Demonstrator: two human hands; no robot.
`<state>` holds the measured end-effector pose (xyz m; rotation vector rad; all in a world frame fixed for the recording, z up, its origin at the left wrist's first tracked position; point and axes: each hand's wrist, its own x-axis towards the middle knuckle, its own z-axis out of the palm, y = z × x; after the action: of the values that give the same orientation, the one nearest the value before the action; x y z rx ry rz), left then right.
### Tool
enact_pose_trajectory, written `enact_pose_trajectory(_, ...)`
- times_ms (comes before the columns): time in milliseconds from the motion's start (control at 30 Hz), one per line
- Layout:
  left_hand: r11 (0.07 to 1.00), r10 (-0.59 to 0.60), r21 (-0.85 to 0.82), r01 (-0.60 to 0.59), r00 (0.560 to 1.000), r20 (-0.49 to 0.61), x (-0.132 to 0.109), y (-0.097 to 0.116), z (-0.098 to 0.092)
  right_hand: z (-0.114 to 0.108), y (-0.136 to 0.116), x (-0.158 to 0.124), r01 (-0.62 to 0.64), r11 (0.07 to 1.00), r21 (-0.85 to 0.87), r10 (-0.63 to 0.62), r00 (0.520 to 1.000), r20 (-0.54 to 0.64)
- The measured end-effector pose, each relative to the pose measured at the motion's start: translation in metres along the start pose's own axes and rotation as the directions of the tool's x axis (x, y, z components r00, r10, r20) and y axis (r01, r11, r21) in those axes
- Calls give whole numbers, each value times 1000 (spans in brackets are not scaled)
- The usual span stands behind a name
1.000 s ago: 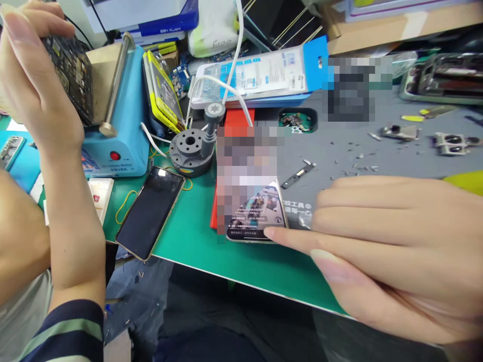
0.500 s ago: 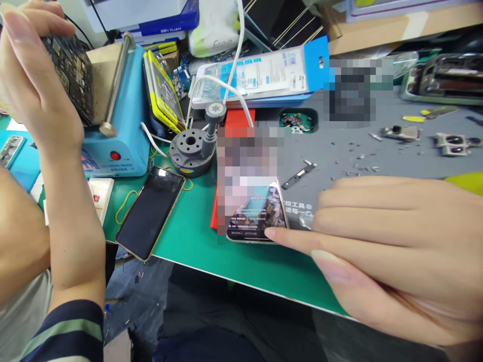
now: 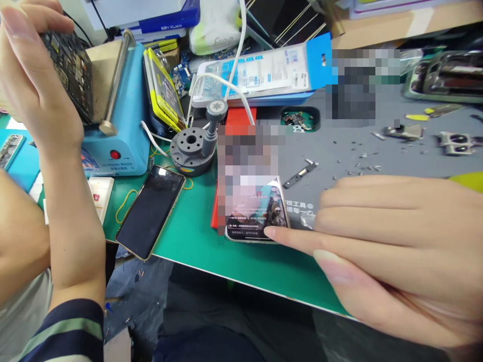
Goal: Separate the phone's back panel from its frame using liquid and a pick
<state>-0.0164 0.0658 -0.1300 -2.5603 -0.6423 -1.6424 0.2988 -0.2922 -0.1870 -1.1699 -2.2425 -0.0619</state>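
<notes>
At the upper left, my left hand (image 3: 45,70) is raised with its fingers closed around an opened phone (image 3: 71,78), whose dark circuit boards face right. A blue separator machine (image 3: 128,136) with a red button stands just behind it. My right hand (image 3: 392,256) reaches in from the right with its index finger stretched out. That fingertip touches the lower screen of a lit phone (image 3: 260,216) and the hand holds nothing. The phone's upper part is blurred out. A second phone (image 3: 151,211) with a dark screen lies on the green mat (image 3: 188,241).
A grey screwdriver stand (image 3: 194,151) sits between the machine and the lit phone. Small screws and phone parts (image 3: 409,131) lie on the grey mat (image 3: 347,136). Blue-white packages (image 3: 264,70) and a white cable (image 3: 241,45) are behind. Another person's bare limb (image 3: 22,231) shows at left.
The picture on the lit phone's screen has changed. Both hands stay nearly where they were, and the view has shifted slightly.
</notes>
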Motion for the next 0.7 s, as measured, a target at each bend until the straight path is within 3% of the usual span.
enact_pose_trajectory(133,998,46,-29,-46,999,-4,2,-16,-2,5,2,-1,2,999,37,-1,1000,-8)
enact_pose_trajectory(267,994,106,-34,-104,992,68,2,-20,-6,6,5,-1,18,999,47,-19,1000,22)
enact_pose_trajectory(433,999,23,-45,-23,1000,-1,0,-7,-3,5,7,-1,47,999,1,-47,999,-17)
enact_pose_trajectory(700,999,-50,8,50,999,-11,-4,22,1,5,5,-3,35,999,14,-35,999,-27)
